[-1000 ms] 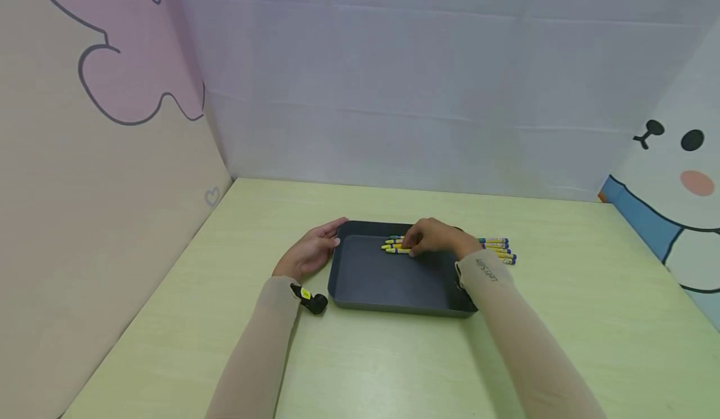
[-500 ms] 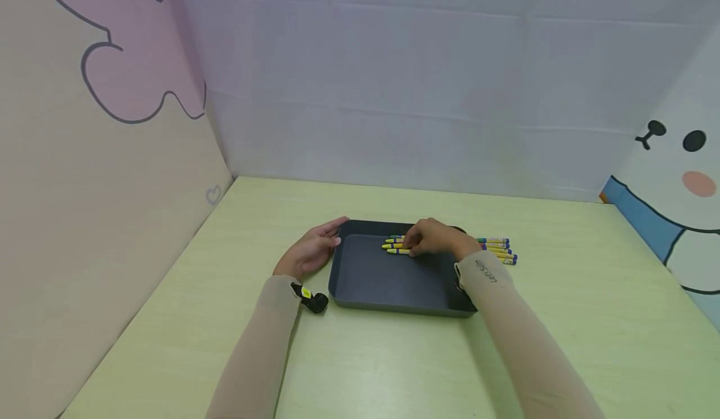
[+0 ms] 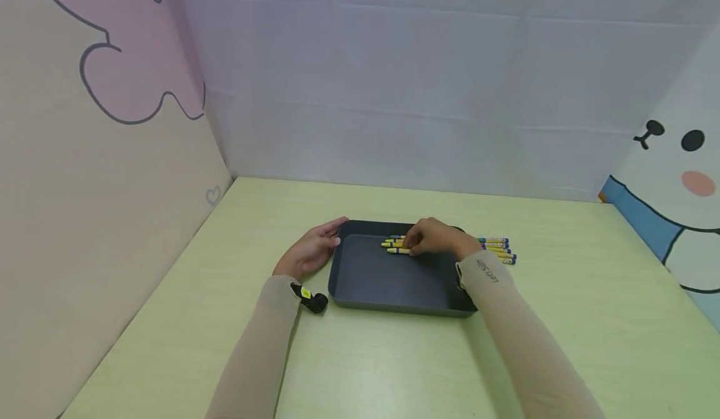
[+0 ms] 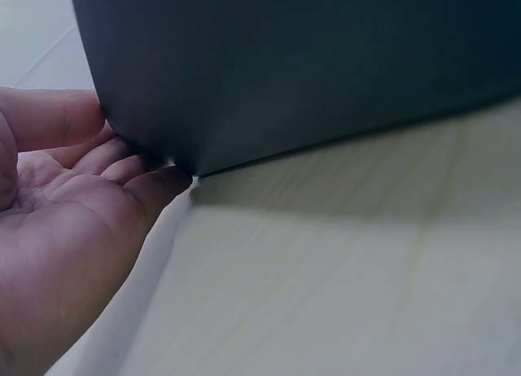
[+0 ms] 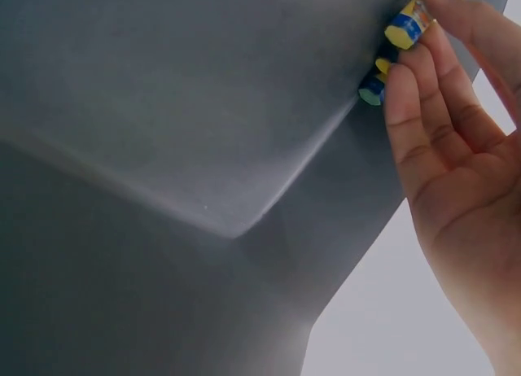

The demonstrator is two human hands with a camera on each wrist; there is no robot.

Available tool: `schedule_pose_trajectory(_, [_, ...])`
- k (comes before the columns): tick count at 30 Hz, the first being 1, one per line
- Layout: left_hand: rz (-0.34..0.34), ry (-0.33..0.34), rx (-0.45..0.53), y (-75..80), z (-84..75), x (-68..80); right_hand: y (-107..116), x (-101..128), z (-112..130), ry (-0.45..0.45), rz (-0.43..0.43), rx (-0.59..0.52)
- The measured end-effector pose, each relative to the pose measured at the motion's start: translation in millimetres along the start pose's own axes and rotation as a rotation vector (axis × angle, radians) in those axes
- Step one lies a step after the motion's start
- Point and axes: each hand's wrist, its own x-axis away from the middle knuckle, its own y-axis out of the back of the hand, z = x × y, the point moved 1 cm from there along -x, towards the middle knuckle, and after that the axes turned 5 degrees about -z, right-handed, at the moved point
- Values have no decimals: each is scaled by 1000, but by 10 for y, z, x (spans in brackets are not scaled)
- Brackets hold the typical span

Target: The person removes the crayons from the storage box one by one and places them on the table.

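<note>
Left hand (image 3: 307, 254): grips tray (image 3: 365, 281) at ten o'clock
Right hand (image 3: 434, 236): pinches yellow crayon (image 3: 399, 251)
Crayon risk: slack pinch, rolling toward six o'clock

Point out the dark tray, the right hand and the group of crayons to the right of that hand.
Dark tray (image 3: 377, 281): head view, on its bare floor.
Right hand (image 3: 435, 236): head view, on the back of the hand.
Crayons (image 3: 497, 251): head view, on the wrappers mid-group.
</note>
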Motion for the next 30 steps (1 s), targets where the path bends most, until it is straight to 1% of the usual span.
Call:
schedule_pose_trajectory(8, [-1,5,13,4,-1,2,47,28,44,-26,-1,-20])
schedule_pose_trajectory(14, [4,6,18,5,-4,8,105,48,74,-22,16,-16])
schedule_pose_trajectory(18, [4,8,4,2,-6,18,155,61,89,-20,22,-11])
schedule_pose_trajectory(25, [2,2,-3,-1,-4,22,261,77,113,-58,18,-14])
schedule_pose_trajectory(30, [8,-3,-8,5,-4,29,312,103,100,-57,18,-23])
